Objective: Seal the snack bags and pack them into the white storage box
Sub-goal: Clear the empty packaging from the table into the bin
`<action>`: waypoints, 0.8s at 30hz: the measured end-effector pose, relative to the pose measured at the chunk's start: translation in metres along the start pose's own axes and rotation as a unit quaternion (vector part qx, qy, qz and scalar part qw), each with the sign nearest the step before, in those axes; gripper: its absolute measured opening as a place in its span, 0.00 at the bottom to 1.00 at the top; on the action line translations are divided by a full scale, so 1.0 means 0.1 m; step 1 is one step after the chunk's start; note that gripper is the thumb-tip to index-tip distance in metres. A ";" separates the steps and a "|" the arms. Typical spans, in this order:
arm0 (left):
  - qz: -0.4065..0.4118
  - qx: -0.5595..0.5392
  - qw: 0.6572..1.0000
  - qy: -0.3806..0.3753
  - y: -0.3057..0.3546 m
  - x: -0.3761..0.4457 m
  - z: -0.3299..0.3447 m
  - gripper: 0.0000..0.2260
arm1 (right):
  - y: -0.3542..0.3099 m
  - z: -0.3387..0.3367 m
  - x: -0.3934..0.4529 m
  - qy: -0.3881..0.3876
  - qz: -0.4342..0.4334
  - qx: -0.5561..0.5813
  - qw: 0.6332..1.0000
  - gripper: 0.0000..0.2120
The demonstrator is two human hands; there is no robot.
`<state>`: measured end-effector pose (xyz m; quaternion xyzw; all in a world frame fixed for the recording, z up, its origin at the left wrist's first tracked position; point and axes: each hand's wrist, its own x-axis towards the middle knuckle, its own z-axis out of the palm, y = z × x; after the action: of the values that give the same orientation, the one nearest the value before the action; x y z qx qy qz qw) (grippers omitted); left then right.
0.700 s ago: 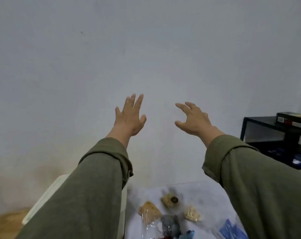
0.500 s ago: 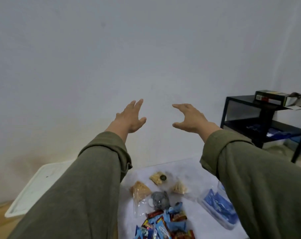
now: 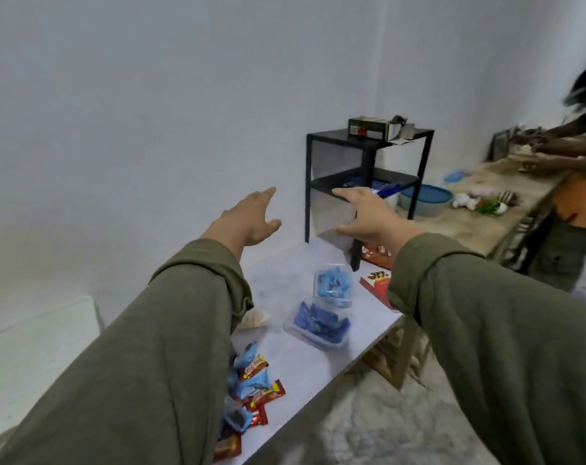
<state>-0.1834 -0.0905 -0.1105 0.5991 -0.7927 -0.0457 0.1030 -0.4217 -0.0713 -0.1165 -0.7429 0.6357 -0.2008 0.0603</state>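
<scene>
Both hands are stretched out above the pale grey desk (image 3: 295,360), holding nothing: the left hand (image 3: 251,218) has its grip wide, fingers straight and thumb spread, and the right hand (image 3: 368,214) is likewise relaxed and empty, fingers extended.

The snack bags lie well below and behind the hands: a heap of small red and blue foil snack packets (image 3: 251,387) under the left forearm, and two clear plastic bags of blue wrapped sweets (image 3: 321,303) between the forearms. The white plastic storage box (image 3: 40,357) sits low to the left of the left hand, partly behind the left sleeve.

The main risk, I judge, is a sleeve dragging packets off the desk's near edge, since the foil heap lies close to it.

Ahead of the right hand stands a black metal two-tier shelf (image 3: 365,182), just beyond the fingers, which limits forward reach. Room is open leftward toward the bare wall.
</scene>
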 end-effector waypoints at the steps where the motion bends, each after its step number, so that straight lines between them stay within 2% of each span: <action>1: 0.011 0.003 1.000 0.001 0.16 0.08 0.01 0.32 | 0.15 -0.07 -0.02 0.006 0.010 0.001 1.000 0.37; 6: 0.050 0.002 0.998 0.031 0.94 0.51 0.06 0.32 | 0.91 -0.49 -0.05 0.052 0.031 -0.008 0.998 0.36; 15: 0.055 -0.011 0.996 0.069 2.27 1.30 0.23 0.33 | 2.29 -1.20 0.20 0.060 0.027 -0.028 0.997 0.35; 24: 0.009 0.023 0.997 0.076 2.65 1.95 0.54 0.32 | 3.02 -0.96 0.79 0.006 0.024 -0.012 1.000 0.37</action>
<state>-0.4950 -0.2065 -0.0897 0.5962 -0.7885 0.0192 0.1500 -0.7270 -0.1874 -0.1161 -0.7267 0.6563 -0.1960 0.0528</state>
